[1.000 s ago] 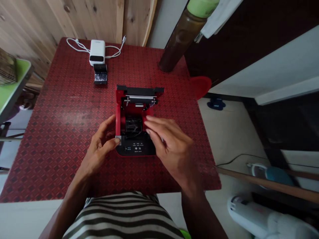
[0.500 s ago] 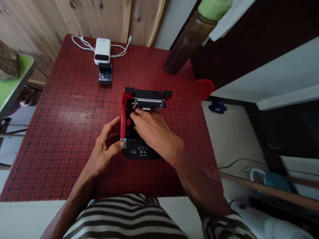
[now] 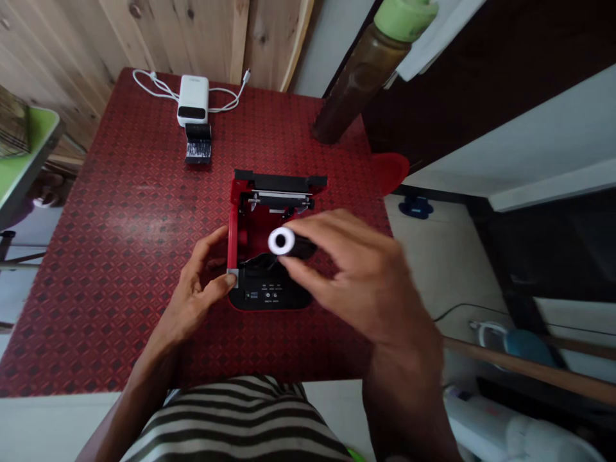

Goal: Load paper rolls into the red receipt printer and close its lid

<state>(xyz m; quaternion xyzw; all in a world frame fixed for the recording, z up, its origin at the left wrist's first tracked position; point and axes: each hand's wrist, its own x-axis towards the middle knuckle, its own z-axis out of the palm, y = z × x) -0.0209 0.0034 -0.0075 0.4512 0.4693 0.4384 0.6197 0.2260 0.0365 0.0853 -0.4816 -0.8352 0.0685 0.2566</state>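
- Wooden plank wall (image 3: 168, 38) behind a red diamond-patterned table (image 3: 72, 256), seen from above, with a striped shirt (image 3: 235, 420) at the near edge.
- On the table's far side, a dark bottle with a green cap (image 3: 360, 70) leans out of frame at the upper right; a white power bank (image 3: 192, 101) with a white cable (image 3: 149, 83) sits at the far edge, and a black block with a scuffed white face (image 3: 198, 144) lies just in front of it.
- Mid-table stands an open red and black receipt printer (image 3: 269, 295), its raised lid (image 3: 279, 183) at the far end and its control panel towards the person.
- Left hand (image 3: 195, 289): fingers curled, thumb pressed on the silver corner tab (image 3: 232, 278) at the printer's near left corner, steadying it.
- Right hand (image 3: 366, 276): a narrow pinch holding a small black roll with a white core (image 3: 289, 244) above the open bay.
- The step looks like handling the roll at the bay; seating it squarely would call for lining it up between the bay's walls.
- Compared with the earlier frame, the right hand is out of the bay and now holds the roll above it.
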